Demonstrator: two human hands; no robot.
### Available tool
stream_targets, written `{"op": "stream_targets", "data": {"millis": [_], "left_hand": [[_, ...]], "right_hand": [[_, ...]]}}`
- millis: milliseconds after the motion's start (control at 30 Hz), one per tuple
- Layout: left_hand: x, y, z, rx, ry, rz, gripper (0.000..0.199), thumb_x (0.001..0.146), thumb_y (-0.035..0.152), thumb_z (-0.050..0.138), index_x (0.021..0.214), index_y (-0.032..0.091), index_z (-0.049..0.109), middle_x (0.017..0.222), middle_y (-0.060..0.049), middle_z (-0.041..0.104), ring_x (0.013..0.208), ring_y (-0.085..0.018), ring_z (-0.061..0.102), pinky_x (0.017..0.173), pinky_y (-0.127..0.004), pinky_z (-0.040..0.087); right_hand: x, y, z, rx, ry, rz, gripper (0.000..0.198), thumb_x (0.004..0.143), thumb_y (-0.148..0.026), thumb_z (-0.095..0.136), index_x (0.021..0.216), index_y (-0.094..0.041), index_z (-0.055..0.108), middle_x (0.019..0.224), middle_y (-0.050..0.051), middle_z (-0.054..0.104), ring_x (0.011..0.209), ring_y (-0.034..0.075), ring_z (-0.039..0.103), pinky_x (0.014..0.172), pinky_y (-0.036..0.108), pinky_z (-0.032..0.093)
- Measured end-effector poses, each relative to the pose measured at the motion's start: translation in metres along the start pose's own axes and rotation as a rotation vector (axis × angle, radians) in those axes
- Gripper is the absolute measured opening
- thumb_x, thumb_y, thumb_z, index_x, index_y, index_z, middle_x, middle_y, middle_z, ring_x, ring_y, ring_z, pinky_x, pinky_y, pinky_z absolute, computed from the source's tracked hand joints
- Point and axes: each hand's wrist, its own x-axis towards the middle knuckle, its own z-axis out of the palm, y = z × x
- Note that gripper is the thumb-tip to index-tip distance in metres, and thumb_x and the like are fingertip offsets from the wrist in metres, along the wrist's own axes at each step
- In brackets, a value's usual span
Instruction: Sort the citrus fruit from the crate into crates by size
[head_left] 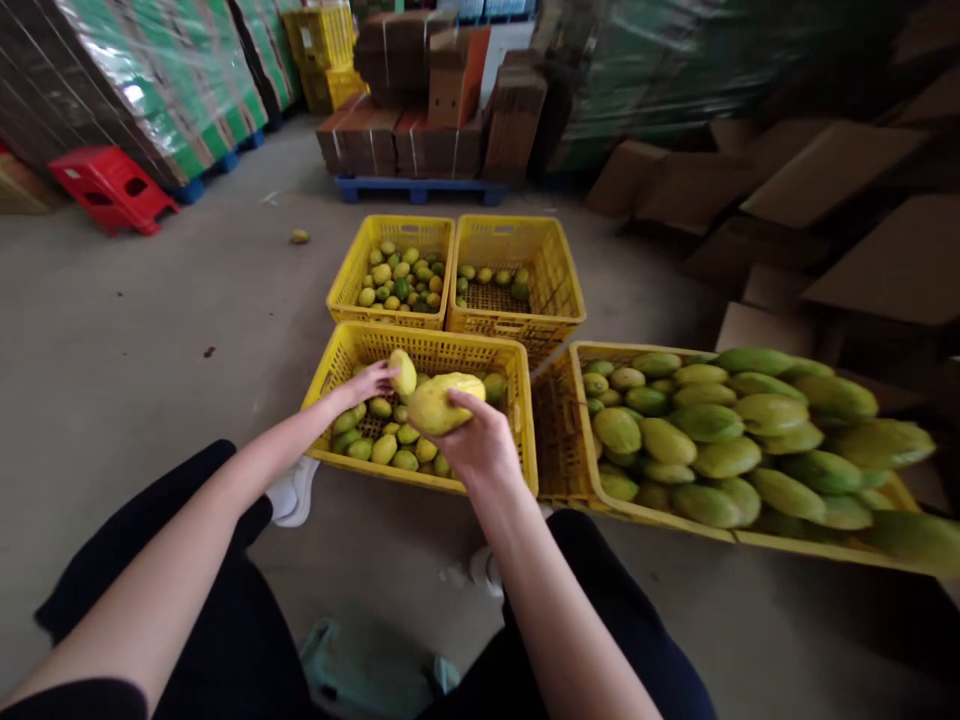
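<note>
Mango (442, 402) in right hand (480, 445), above crate (420, 345)

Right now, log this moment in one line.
left hand: holds small mango | right hand: holds big mango | both over near yellow crate

A large yellow mango (442, 402), oblong and faintly green at one end, lies sideways above the middle of the near yellow crate (517, 420), gripped from the right end. A smaller yellow mango (403, 372) stands nearly upright just beside it, toward the crate's far edge, pinched from the left. Both hang over the small green-yellow fruit lying in the crate.
</note>
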Motion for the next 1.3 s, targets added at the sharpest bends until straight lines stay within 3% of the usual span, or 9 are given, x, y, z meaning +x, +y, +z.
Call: {"op": "stream_targets", "data": {"millis": [133,200,267,433,567,667,767,1033,1300], "left_hand": [[-0.054,0.087,-0.022,-0.563,-0.072,0.145,0.055,0.087,0.052,0.039,0.123,0.016,0.060,0.109,-0.013,0.074,0.111,-0.030,0.068,0.097,-0.048,0.054],[-0.090,0.111,-0.032,-0.695,-0.049,0.206,0.057,0.087,0.055,0.038,0.122,0.018,0.063,0.112,-0.011,0.074,0.109,-0.028,0.068,0.098,-0.047,0.054],[-0.122,0.120,-0.036,-0.764,0.008,0.223,0.054,0.088,0.058,0.036,0.114,0.020,0.066,0.107,-0.009,0.075,0.101,-0.025,0.070,0.094,-0.043,0.056],[-0.160,0.098,-0.023,-0.750,0.224,0.190,0.042,0.083,0.058,0.043,0.073,0.021,0.061,0.068,-0.007,0.067,0.069,-0.022,0.067,0.069,-0.037,0.058],[-0.169,0.079,-0.004,-0.601,0.388,0.268,0.043,0.076,0.060,0.046,0.059,0.022,0.055,0.059,-0.008,0.064,0.071,-0.025,0.068,0.066,-0.036,0.056],[-0.177,0.076,0.007,-0.374,0.564,0.450,0.046,0.082,0.058,0.046,0.059,0.022,0.061,0.064,-0.007,0.068,0.074,-0.024,0.068,0.073,-0.035,0.054],[-0.184,0.079,0.017,-0.199,0.613,0.610,0.047,0.090,0.053,0.045,0.064,0.021,0.067,0.072,-0.006,0.072,0.074,-0.022,0.067,0.076,-0.034,0.052],[-0.183,0.085,0.035,-0.249,0.697,0.822,0.050,0.098,0.050,0.038,0.072,0.022,0.071,0.076,-0.005,0.074,0.075,-0.021,0.067,0.075,-0.035,0.051],[-0.183,0.074,0.029,-0.212,0.805,1.039,0.048,0.102,0.044,0.035,0.080,0.024,0.073,0.080,-0.003,0.073,0.078,-0.021,0.066,0.077,-0.035,0.051]], "right_hand": [[-0.001,0.026,0.010,-0.086,-0.061,0.032,0.025,0.066,-0.019,0.077,0.087,-0.022,0.063,0.078,0.000,0.074,0.088,0.025,0.075,0.077,0.040,0.064],[-0.003,0.035,0.016,-0.121,-0.104,0.012,0.031,0.064,-0.021,0.079,0.091,-0.021,0.063,0.080,-0.001,0.074,0.086,0.023,0.075,0.075,0.037,0.063],[-0.007,0.042,0.020,-0.146,-0.145,-0.058,0.040,0.060,-0.022,0.082,0.095,-0.022,0.062,0.082,-0.003,0.074,0.081,0.020,0.073,0.071,0.032,0.062],[-0.015,0.049,0.021,-0.453,-0.178,-0.401,0.052,0.054,-0.029,0.090,0.098,-0.022,0.063,0.080,-0.005,0.073,0.072,0.015,0.068,0.065,0.024,0.056],[-0.023,0.053,0.008,-0.732,-0.107,-0.652,0.055,0.047,-0.022,0.092,0.096,-0.021,0.068,0.081,-0.003,0.073,0.075,0.017,0.066,0.071,0.027,0.055],[-0.031,0.057,-0.003,-0.884,-0.113,-0.779,0.057,0.049,-0.019,0.091,0.102,-0.022,0.072,0.094,-0.001,0.076,0.086,0.020,0.069,0.080,0.031,0.056],[-0.038,0.064,-0.007,-1.012,-0.141,-0.867,0.059,0.053,-0.018,0.090,0.109,-0.026,0.073,0.108,0.001,0.076,0.101,0.023,0.069,0.094,0.037,0.056],[-0.042,0.072,0.005,-0.925,-0.094,-1.084,0.056,0.059,-0.017,0.088,0.112,-0.029,0.074,0.122,0.006,0.073,0.119,0.029,0.065,0.114,0.050,0.046],[-0.041,0.076,0.010,-1.038,-0.212,-1.194,0.051,0.071,-0.015,0.075,0.118,-0.034,0.070,0.133,0.003,0.069,0.137,0.029,0.054,0.125,0.056,0.031]]}}
